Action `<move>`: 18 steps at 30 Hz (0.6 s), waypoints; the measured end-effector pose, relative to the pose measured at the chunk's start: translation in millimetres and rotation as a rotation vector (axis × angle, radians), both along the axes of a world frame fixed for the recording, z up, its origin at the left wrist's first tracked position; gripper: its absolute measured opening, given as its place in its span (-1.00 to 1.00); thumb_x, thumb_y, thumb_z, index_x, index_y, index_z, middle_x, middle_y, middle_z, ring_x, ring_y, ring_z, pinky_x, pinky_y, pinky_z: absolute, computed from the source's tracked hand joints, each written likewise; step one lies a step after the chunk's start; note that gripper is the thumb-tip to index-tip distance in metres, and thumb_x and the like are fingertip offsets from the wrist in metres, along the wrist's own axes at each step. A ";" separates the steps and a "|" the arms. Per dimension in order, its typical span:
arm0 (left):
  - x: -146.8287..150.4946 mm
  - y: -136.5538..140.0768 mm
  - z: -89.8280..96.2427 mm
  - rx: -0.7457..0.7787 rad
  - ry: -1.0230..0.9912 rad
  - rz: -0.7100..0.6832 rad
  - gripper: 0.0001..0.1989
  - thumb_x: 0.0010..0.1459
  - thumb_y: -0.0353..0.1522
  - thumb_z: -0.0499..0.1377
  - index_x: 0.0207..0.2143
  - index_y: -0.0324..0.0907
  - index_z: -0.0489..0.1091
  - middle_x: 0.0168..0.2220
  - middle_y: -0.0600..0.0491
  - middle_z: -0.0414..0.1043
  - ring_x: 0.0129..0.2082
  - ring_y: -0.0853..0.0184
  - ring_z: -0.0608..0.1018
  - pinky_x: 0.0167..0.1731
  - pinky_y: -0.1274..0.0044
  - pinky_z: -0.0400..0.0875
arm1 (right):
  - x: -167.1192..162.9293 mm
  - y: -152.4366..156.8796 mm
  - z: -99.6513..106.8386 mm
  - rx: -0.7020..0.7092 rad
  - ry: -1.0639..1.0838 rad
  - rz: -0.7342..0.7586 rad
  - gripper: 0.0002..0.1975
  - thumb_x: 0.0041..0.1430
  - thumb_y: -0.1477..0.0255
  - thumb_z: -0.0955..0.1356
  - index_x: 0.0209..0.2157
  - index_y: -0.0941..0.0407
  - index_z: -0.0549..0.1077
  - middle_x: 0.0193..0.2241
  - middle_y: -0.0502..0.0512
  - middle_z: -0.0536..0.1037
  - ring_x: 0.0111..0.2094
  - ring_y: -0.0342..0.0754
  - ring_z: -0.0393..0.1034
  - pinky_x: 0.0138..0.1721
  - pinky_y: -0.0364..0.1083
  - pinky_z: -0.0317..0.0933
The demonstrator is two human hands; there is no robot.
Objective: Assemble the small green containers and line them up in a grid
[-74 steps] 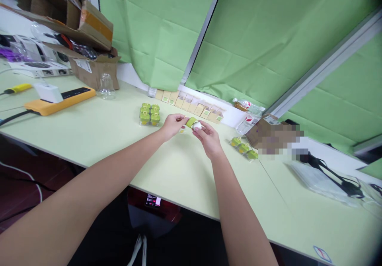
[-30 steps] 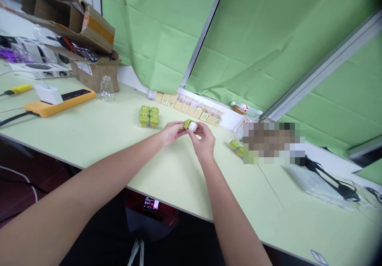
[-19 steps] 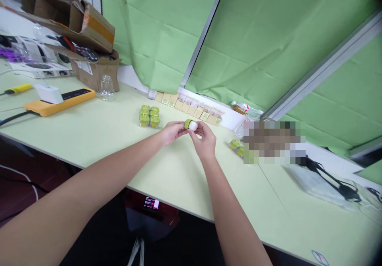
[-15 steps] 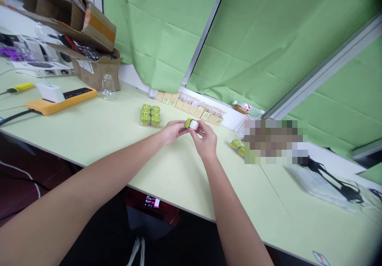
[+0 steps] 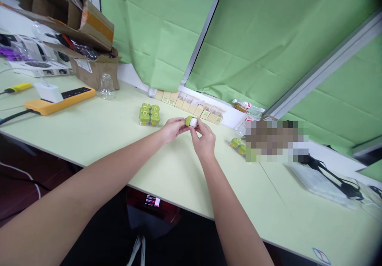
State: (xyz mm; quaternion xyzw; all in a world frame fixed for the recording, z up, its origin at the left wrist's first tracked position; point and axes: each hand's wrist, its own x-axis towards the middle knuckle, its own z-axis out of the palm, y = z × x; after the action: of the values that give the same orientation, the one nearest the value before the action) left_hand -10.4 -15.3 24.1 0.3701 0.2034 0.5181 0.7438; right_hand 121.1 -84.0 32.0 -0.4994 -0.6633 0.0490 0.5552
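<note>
Both hands meet above the pale green table (image 5: 98, 130). My left hand (image 5: 172, 129) and my right hand (image 5: 204, 139) pinch one small item (image 5: 191, 121), green on the left side and white on the right. To the left of my left hand stands a cluster of several small green-lidded jars (image 5: 149, 114). A few similar green pieces (image 5: 238, 145) lie to the right of my right hand. Behind the hands, a row of small tan boxes (image 5: 191, 105) lines the wall edge.
An orange power strip (image 5: 59, 98) with a white adapter (image 5: 47, 92) lies at the left, a clear glass bottle (image 5: 106, 86) beside open cardboard boxes (image 5: 89, 59). Plastic bags with black cable (image 5: 331, 178) sit at the right. Green curtains (image 5: 256, 35) hang behind.
The green and white parts, held slightly apart 2.5 s ago, are now pressed together between my fingertips. Both hands have stayed in nearly the same place.
</note>
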 end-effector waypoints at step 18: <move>-6.1 4.7 0.4 0.033 -0.003 -0.152 -0.86 0.15 -0.53 0.20 -0.25 -0.34 0.55 -0.21 -0.09 0.57 -0.28 0.41 0.60 -0.10 0.57 0.49 | 14.9 3.2 10.2 -0.424 0.699 0.334 -0.59 -0.12 0.26 0.55 -0.19 0.06 0.52 -0.22 0.05 0.57 -0.25 -0.08 0.48 -0.07 0.03 0.43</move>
State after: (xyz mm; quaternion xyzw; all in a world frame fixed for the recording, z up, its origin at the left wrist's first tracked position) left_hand -16.5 -10.5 24.5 0.3959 0.1650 0.4637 0.7752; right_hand 136.0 -80.7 42.1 -0.4414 -0.4827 0.4390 0.6160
